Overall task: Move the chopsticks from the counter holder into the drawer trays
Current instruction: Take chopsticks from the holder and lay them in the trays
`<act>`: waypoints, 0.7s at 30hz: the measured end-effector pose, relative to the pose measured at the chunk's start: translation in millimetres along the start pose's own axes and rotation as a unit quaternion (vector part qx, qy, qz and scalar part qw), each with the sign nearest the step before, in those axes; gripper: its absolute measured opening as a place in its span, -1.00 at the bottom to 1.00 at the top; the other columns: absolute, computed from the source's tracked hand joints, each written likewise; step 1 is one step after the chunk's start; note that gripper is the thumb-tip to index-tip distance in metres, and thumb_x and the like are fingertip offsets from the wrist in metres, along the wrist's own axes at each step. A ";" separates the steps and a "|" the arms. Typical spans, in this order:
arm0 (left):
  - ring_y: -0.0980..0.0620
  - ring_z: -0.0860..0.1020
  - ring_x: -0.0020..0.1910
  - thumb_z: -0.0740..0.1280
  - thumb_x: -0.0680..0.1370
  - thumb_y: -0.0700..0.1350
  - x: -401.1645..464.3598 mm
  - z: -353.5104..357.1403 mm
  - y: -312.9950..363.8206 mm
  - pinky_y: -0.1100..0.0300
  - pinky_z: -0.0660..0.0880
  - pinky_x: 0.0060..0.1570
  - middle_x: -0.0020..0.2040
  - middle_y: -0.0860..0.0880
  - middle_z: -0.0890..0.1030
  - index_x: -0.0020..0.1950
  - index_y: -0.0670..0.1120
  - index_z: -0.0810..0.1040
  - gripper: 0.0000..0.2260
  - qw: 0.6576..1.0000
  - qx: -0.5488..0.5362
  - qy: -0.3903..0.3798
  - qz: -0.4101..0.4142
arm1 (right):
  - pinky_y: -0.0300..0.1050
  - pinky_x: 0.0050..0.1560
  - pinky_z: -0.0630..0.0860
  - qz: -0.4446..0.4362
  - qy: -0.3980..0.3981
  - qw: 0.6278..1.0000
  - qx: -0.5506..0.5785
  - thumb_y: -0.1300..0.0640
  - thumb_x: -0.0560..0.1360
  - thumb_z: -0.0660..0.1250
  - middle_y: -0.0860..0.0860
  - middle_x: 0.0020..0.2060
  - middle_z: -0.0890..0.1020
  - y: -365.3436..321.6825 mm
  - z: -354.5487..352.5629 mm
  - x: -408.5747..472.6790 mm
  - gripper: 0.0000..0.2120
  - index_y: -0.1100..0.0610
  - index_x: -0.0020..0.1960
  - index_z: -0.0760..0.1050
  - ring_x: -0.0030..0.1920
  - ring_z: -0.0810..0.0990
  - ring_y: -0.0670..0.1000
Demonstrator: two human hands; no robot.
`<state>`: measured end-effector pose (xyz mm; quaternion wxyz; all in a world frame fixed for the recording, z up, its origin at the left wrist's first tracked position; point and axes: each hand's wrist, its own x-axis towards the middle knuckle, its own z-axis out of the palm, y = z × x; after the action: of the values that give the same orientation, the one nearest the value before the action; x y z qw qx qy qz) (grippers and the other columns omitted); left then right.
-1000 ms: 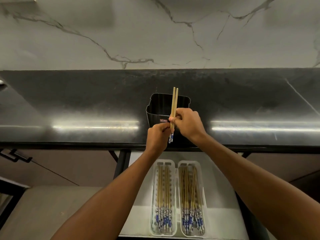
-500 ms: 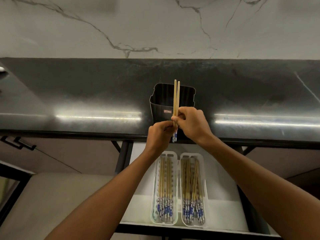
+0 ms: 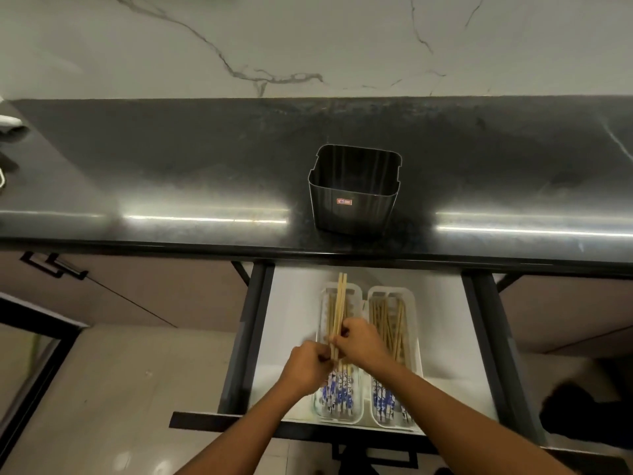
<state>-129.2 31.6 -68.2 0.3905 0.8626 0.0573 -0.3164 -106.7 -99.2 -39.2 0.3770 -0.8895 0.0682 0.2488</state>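
Observation:
A pair of tan chopsticks (image 3: 340, 303) is held over the left drawer tray (image 3: 356, 290), tips pointing away from me. My left hand (image 3: 306, 368) and my right hand (image 3: 359, 342) both grip the pair near its lower part. The left tray and the right tray (image 3: 412, 303) lie side by side in the open white drawer (image 3: 294, 323), each holding several chopsticks with blue-and-white ends. The dark metal holder (image 3: 354, 192) stands on the black counter; no chopsticks show inside it.
The black counter (image 3: 171, 173) runs across the view, its front edge above the drawer. Dark drawer rails (image 3: 246, 337) flank the drawer. A white object (image 3: 8, 123) sits at the counter's far left. A marble wall rises behind.
Both hands have carried the chopstick pair down from in front of the holder, past the counter edge, to above the left drawer tray. The view has tilted downward.

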 end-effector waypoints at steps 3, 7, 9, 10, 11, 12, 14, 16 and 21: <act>-0.15 0.69 -0.22 0.31 0.49 -0.21 7.5 4.2 5.6 0.01 0.65 -0.16 -0.27 -0.17 0.65 -0.25 -0.16 0.60 -0.85 0.998 0.026 -0.041 -0.050 | 0.09 -0.11 0.63 0.052 0.009 0.999 -0.003 0.22 0.46 0.32 0.18 -0.17 0.67 8.7 13.3 11.6 -0.89 0.27 -0.07 0.54 -0.17 0.67 0.14; -0.21 0.69 -0.14 0.35 0.49 -0.22 16.2 12.0 12.6 -0.04 0.65 -0.12 -0.08 -0.31 0.68 -0.33 -0.14 0.51 -0.81 0.992 0.018 -0.047 -0.117 | -0.01 -0.07 0.61 0.088 0.033 0.995 -0.036 0.19 0.48 0.32 0.12 -0.11 0.65 10.2 22.4 20.3 -0.88 0.19 0.00 0.51 -0.11 0.64 0.10; -0.19 0.70 -0.16 0.33 0.49 -0.24 19.9 16.2 13.8 -0.02 0.65 -0.14 -0.12 -0.28 0.69 -0.36 -0.12 0.46 -0.78 0.989 0.046 -0.043 -0.133 | -0.06 -0.06 0.60 0.098 0.025 0.993 -0.068 0.22 0.50 0.29 0.12 -0.07 0.64 9.4 25.3 23.8 -0.86 0.21 0.04 0.50 -0.06 0.63 0.11; -0.17 0.70 -0.18 0.30 0.49 -0.23 21.7 18.4 14.7 0.01 0.65 -0.15 -0.16 -0.24 0.70 -0.34 -0.12 0.46 -0.80 0.988 0.061 -0.044 -0.138 | -0.10 -0.09 0.58 0.108 0.015 0.990 -0.086 0.23 0.51 0.28 0.12 -0.06 0.64 7.6 25.3 23.8 -0.89 0.21 0.03 0.50 -0.04 0.63 0.10; -0.13 0.70 -0.23 0.28 0.49 -0.21 23.3 20.9 14.6 0.05 0.65 -0.17 -0.21 -0.19 0.69 -0.30 -0.12 0.46 -0.84 0.987 0.080 -0.045 -0.135 | -0.13 -0.13 0.56 0.116 0.007 0.988 -0.105 0.23 0.52 0.28 0.12 -0.07 0.64 7.5 25.7 24.7 -0.93 0.21 -0.02 0.49 -0.04 0.63 0.09; -0.06 0.68 -0.31 0.27 0.50 -0.18 23.6 22.4 15.2 0.10 0.65 -0.22 -0.25 -0.14 0.66 -0.24 -0.12 0.47 -0.89 0.986 0.097 -0.043 -0.130 | -0.14 -0.14 0.54 0.123 -0.002 0.986 -0.115 0.23 0.52 0.29 0.13 -0.09 0.63 6.4 24.7 23.6 -0.96 0.20 -0.10 0.47 -0.07 0.63 0.08; 0.05 0.58 -0.45 0.25 0.52 -0.14 24.1 25.4 14.1 0.19 0.59 -0.39 -0.33 -0.05 0.57 -0.12 -0.13 0.49 -0.93 0.985 0.115 -0.032 -0.122 | -0.15 -0.12 0.54 0.134 -0.006 0.983 -0.129 0.26 0.52 0.29 0.11 -0.18 0.58 8.4 26.5 25.2 -0.78 0.16 -0.28 0.34 -0.15 0.58 0.06; -0.01 0.58 -0.43 0.28 0.51 -0.15 23.8 27.3 13.5 0.17 0.60 -0.39 -0.30 -0.06 0.55 -0.07 -0.14 0.50 -0.93 0.985 0.124 -0.022 -0.117 | -0.16 -0.09 0.56 0.138 -0.018 0.980 -0.143 0.33 0.50 0.28 0.10 -0.20 0.53 11.8 27.7 26.2 -0.71 0.14 -0.32 0.27 -0.15 0.55 0.05; -0.13 0.63 -0.04 0.33 0.51 -0.16 23.6 31.1 10.9 0.18 0.49 -0.17 -0.02 -0.16 0.65 0.03 -0.18 0.58 -0.85 0.981 0.171 -0.009 -0.095 | -0.22 -0.29 0.50 0.133 -0.057 0.980 -0.138 0.36 0.44 0.36 0.03 -0.34 0.51 17.5 23.3 28.0 -0.75 0.16 -0.32 0.36 -0.11 0.63 0.03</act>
<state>-122.3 -1.5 -90.5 0.2063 0.9043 0.0805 -0.3650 -97.0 -93.3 -77.9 0.2174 -0.9006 0.1289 0.3537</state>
